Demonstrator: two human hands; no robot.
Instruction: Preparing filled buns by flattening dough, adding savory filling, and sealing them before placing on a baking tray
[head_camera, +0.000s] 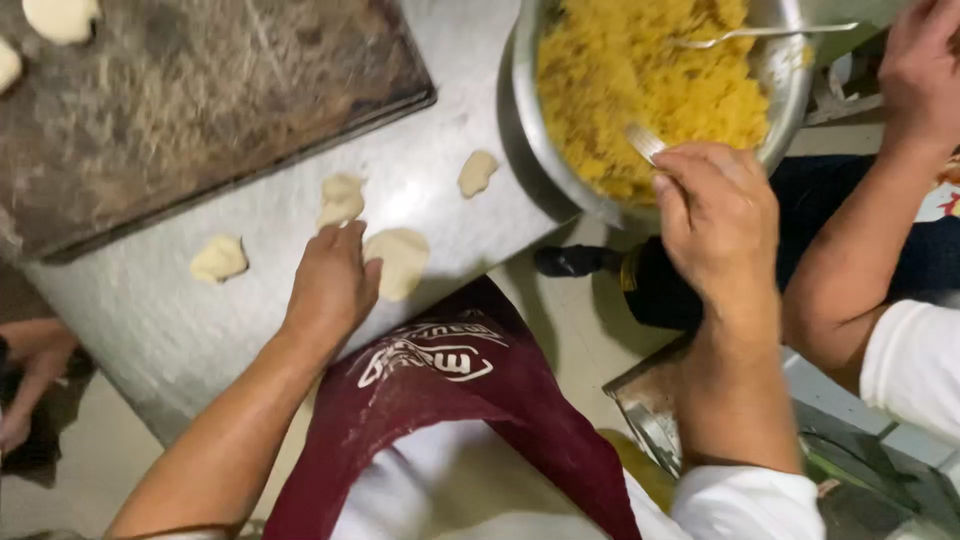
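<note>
- Steel worktop (200, 310): left hand (330, 285) lies flat, fingers (345, 240) touching a flattened dough piece (398, 262).
- Right hand (718, 225), fingers closed on a fork (645, 143), dips into the bowl (525, 110) of yellow filling (640, 80).

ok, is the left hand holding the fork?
No, the left hand presses a dough piece; the right hand holds the fork.

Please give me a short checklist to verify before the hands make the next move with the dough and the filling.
1. Left hand on flat dough piece: ok, fingers touch its edge.
2. Right hand holds fork: ok, tines in yellow filling.
3. Filling on the fork: cannot tell.
4. Bowl stable on table: not ok, it overhangs the edge.
5. Other person's hand clear of fork: ok, at the bowl's far rim.
6. More dough pieces within reach: ok.
</note>
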